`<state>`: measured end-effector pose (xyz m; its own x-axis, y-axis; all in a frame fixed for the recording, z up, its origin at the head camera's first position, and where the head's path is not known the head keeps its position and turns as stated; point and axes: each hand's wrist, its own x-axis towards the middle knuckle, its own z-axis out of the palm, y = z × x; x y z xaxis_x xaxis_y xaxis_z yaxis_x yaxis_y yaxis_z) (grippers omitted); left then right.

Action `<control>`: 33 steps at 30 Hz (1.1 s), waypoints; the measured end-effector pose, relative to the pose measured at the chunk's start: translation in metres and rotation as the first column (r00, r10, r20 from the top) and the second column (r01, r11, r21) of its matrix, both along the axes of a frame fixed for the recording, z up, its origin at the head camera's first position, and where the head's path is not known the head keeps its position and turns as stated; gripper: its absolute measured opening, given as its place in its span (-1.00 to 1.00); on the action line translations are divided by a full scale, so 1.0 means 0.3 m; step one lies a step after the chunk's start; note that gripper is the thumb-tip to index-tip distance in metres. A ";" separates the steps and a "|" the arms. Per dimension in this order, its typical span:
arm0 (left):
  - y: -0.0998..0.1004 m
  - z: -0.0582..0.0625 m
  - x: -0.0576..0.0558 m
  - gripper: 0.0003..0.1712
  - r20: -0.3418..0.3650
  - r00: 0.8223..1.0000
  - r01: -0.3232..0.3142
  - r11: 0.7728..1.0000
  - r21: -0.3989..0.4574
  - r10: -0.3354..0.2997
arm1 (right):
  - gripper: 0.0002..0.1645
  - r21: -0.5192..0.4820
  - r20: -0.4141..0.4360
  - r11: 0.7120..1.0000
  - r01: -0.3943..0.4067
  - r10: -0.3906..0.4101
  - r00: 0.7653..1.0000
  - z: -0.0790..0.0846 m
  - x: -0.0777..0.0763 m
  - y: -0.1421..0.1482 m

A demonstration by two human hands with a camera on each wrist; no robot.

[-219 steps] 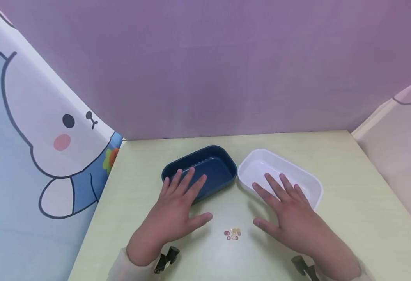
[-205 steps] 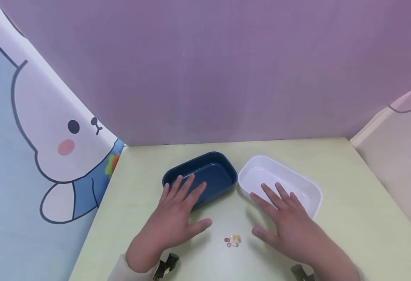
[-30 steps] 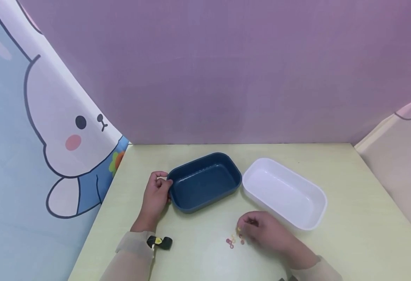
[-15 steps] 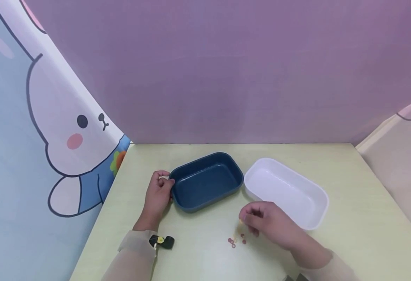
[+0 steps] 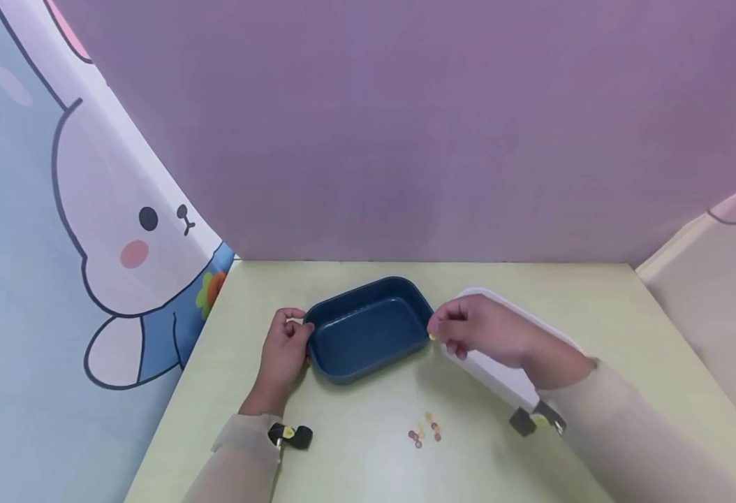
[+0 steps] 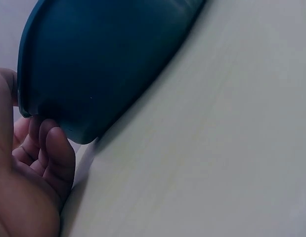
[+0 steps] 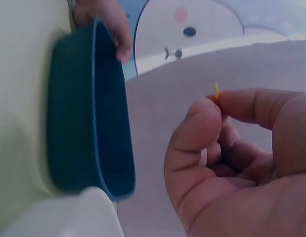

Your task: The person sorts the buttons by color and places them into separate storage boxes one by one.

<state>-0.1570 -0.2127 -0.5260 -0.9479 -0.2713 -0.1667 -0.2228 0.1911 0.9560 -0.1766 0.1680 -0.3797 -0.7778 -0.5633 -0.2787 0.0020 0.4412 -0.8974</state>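
My left hand (image 5: 285, 346) grips the left end of the dark blue tray (image 5: 368, 339), thumb over the rim and fingers curled against the outer wall. In the left wrist view, the fingers (image 6: 59, 153) press against the blue tray's outside near its corner. My right hand (image 5: 484, 328) pinches a small yellow ring-like piece (image 7: 217, 91) between thumb and forefinger, thin and seen edge-on. It is raised near the blue tray's right end, over the white tray (image 5: 500, 374), which the hand and forearm partly cover. Several small red and yellow ring-like pieces (image 5: 424, 431) lie loose on the table.
Both trays stand side by side on the pale yellow-green table (image 5: 355, 454). Behind it rises a purple wall (image 5: 368, 140), with a rabbit-printed panel (image 5: 110, 209) on the left and a pale panel (image 5: 714, 293) on the right.
Both hands were spread open over the trays at first; later the left hand took the blue tray's end. The right hand has lifted the yellow piece from the loose ones, up and away toward the trays.
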 end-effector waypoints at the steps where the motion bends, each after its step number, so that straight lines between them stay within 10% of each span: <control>1: -0.001 -0.002 -0.001 -0.67 0.004 1.000 0.001 1.000 0.000 -0.001 | -0.79 0.010 0.015 1.000 0.001 -0.001 1.000 0.003 -0.027 -0.008; 16: 0.015 -0.011 -0.006 -0.68 0.001 1.000 0.005 1.000 0.011 -0.005 | -0.74 0.065 0.147 0.997 0.029 -0.039 0.988 -0.029 -0.326 -0.184; 33: 0.036 -0.004 -0.001 -0.68 -0.017 1.000 0.012 1.000 0.009 -0.011 | -0.72 0.112 0.164 0.992 0.056 -0.074 0.984 -0.065 -0.378 -0.233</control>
<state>-0.1572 -0.2018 -0.5272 -0.9537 -0.2590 -0.1530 -0.2046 0.1852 0.9612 -0.2900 0.0979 -0.3991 -0.7491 -0.4730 -0.4637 0.1798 0.5286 -0.8296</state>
